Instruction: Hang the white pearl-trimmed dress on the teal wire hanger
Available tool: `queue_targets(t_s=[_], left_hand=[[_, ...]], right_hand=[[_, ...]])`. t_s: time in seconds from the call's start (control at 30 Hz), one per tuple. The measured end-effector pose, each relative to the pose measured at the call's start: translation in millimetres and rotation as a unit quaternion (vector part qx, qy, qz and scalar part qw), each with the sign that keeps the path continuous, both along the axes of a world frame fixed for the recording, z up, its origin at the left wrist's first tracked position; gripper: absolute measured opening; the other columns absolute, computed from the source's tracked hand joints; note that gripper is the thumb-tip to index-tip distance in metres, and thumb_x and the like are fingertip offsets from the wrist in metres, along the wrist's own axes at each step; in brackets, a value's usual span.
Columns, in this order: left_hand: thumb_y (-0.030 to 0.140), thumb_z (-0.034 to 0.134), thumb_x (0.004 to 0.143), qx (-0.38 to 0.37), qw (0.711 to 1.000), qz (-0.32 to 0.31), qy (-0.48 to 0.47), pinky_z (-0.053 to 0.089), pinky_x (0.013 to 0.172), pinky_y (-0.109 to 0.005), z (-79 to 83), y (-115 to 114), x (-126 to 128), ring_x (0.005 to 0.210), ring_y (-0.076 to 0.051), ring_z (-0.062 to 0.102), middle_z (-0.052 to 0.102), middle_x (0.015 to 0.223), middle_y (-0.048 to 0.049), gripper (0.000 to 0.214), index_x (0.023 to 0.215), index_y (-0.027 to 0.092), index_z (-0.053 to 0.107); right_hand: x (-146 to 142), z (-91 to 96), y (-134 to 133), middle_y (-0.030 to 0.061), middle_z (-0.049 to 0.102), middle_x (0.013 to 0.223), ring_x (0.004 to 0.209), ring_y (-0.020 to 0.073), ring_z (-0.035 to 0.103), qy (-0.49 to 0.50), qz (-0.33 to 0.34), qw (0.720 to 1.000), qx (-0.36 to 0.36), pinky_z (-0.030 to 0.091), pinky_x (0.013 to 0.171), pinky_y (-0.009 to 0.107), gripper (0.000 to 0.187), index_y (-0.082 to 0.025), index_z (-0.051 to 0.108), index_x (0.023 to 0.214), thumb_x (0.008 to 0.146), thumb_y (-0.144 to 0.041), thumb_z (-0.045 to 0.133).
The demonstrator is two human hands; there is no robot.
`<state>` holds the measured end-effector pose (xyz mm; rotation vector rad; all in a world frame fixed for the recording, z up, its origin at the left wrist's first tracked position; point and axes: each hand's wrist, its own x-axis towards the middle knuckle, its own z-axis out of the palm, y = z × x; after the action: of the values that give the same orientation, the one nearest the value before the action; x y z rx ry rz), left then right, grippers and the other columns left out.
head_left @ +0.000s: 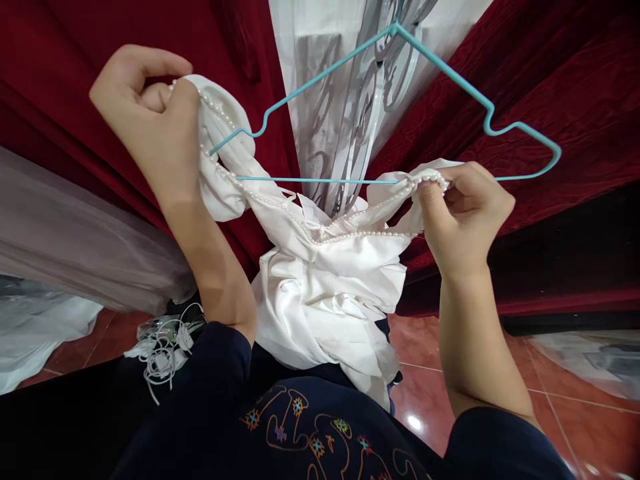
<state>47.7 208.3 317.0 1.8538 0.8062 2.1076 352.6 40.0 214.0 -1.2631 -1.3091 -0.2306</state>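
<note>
Fabric of a white garment (320,287) is held up by its two sides in front of the navy shirt (200,407), its lower folds gathered in a crumpled heap close to the wearer's body. At the upper left, one sleeve loop (225,193) is pinched at its beaded edge between the thumb and curled fingers of the left hand (150,123). At the right, the other beaded edge is pinched between the thumb and bent fingers of the right hand (465,213). The neckline between them is outlined by pearl-like beads (360,235). Light blue hanger (440,65) is seen above the neckline; its left end is surrounded by the left loop, while its right end is exposed beyond the right hand, by which the lower bar is partly hidden. The scene is backed by dark red drapes (150,33) and a patterned grey drape (320,100). White cables (163,363) are seen bundled at the lower left, near the red tiled floor (420,387).
</note>
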Motion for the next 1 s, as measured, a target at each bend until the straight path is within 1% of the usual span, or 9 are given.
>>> queue_targets(t_s=[0.2,0.33,0.5,0.67,0.7,0.77,0.83,0.9,1.0], left_hand=[[-0.011,0.059,0.063,-0.018,0.995,-0.046,0.092,0.027,0.049,-0.019,11.5,-23.1,15.0,0.055,-0.001,0.045,0.069,0.07,0.0044,0.037,0.085,0.008,0.08],[-0.016,0.065,0.062,0.009,0.991,-0.037,0.127,0.024,0.044,-0.019,17.9,4.6,50.4,0.05,-0.001,0.043,0.069,0.071,0.0073,0.033,0.08,0.011,0.075],[-0.024,0.055,0.053,0.047,0.984,-0.119,0.125,0.048,0.061,-0.013,1.6,25.6,51.4,0.078,-0.005,0.063,0.069,0.089,0.0081,0.064,0.101,0.015,0.071],[0.003,0.064,0.072,0.078,0.967,-0.237,0.057,0.056,0.102,-0.033,-10.4,-34.8,30.4,0.108,-0.019,0.067,0.071,0.114,-0.0056,0.047,0.119,0.006,0.072],[0.006,0.066,0.074,0.083,0.965,-0.249,0.002,0.057,0.094,-0.031,-13.5,-51.3,28.2,0.103,-0.019,0.068,0.071,0.108,-0.0065,0.039,0.113,0.006,0.074],[0.013,0.064,0.09,-0.009,0.951,-0.307,-0.023,0.056,0.069,-0.029,-24.5,-80.0,25.5,0.077,-0.016,0.068,0.072,0.089,-0.0065,0.019,0.102,0.01,0.078],[0.029,0.061,0.101,-0.159,0.908,-0.383,0.066,0.057,0.062,-0.029,-43.0,-97.7,25.7,0.07,-0.017,0.071,0.075,0.086,-0.0089,0.025,0.1,0.012,0.081],[0.042,0.067,0.1,-0.294,0.855,-0.407,0.132,0.063,0.072,-0.03,-65.6,-103.4,30.6,0.082,-0.02,0.076,0.079,0.098,-0.0131,0.034,0.112,0.013,0.079],[0.051,0.072,0.095,-0.384,0.829,-0.402,0.063,0.062,0.098,-0.038,-92.8,-99.1,48.5,0.112,-0.026,0.075,0.073,0.131,-0.017,0.052,0.133,0.016,0.066]], right_hand=[[-2.6,-3.0,2.5,0.0017,0.062,0.075,0.066,0.0084,0.05,0.018,0.011,1.0,-0.006,0.036,0.065,0.026,0.016,-0.015,0.073,0.081,0.09,-0.025,0.065],[-7.0,-5.3,4.1,0.0022,0.063,0.076,0.065,0.0085,0.05,0.028,0.034,0.999,-0.006,0.038,0.066,0.026,0.014,-0.015,0.073,0.083,0.09,-0.024,0.066],[-4.0,-7.4,5.0,0.0021,0.063,0.078,0.069,0.0108,0.052,0.023,0.026,0.999,-0.015,0.038,0.066,0.027,0.015,-0.019,0.073,0.085,0.093,-0.028,0.065],[-3.5,-8.9,8.5,0.002,0.062,0.079,0.069,0.0122,0.052,0.03,0.035,0.999,-0.016,0.036,0.064,0.029,0.018,-0.022,0.071,0.083,0.095,-0.032,0.064],[-4.4,-9.3,9.4,0.002,0.062,0.08,0.069,0.0123,0.051,0.033,0.034,0.999,-0.015,0.036,0.064,0.029,0.018,-0.022,0.07,0.083,0.096,-0.033,0.064],[-6.7,-10.4,10.8,0.0018,0.062,0.079,0.069,0.0122,0.05,0.037,0.031,0.999,-0.01,0.036,0.064,0.029,0.02,-0.022,0.07,0.082,0.096,-0.034,0.063],[-8.3,-11.8,11.7,0.0018,0.061,0.079,0.069,0.0124,0.05,0.039,0.026,0.999,-0.004,0.037,0.065,0.03,0.02,-0.022,0.069,0.082,0.096,-0.034,0.063],[-8.5,-12.8,11.9,0.0018,0.062,0.079,0.07,0.0127,0.051,0.042,0.022,0.999,0.002,0.039,0.065,0.03,0.019,-0.022,0.07,0.082,0.096,-0.033,0.063],[-8.5,-11.8,10.8,0.0023,0.065,0.084,0.074,0.0134,0.056,0.047,0.027,0.998,0.009,0.046,0.071,0.032,0.015,-0.024,0.073,0.086,0.095,-0.032,0.065]])
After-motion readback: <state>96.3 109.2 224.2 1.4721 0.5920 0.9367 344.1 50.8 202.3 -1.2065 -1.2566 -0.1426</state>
